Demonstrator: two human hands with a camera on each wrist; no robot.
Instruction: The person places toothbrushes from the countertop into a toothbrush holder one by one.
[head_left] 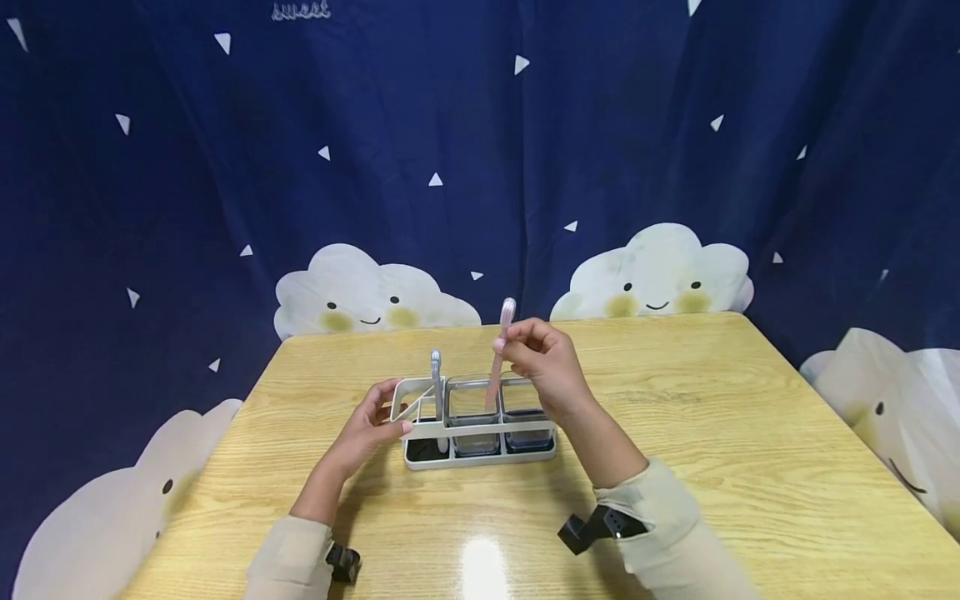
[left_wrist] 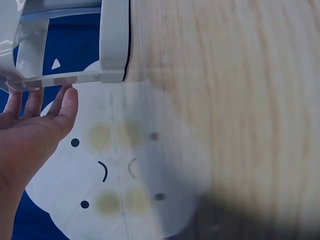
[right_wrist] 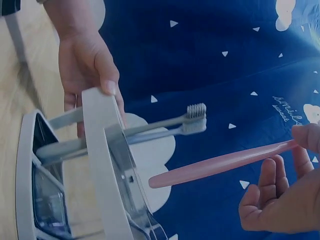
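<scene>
A white toothbrush holder [head_left: 480,430] stands on the table, with two clear cups [head_left: 476,445] side by side in its middle and right sections. My left hand [head_left: 362,435] grips its left end, thumb on the front rim and fingers behind. Between thumb and fingertips, my right hand [head_left: 549,368] pinches a pink toothbrush [right_wrist: 215,167] near its head. The brush tilts bristle end up, its handle's lower end close to the middle cup's mouth. In the right wrist view, a greyish toothbrush [right_wrist: 156,124] and a bluish toothbrush [right_wrist: 162,133] stand in the holder's left section.
The light wood table [head_left: 675,433] extends around the holder on all sides. Behind it hangs a dark blue curtain [head_left: 420,108] printed with white triangles and smiling clouds. Black wrist cameras [head_left: 600,529] sit on both sleeves.
</scene>
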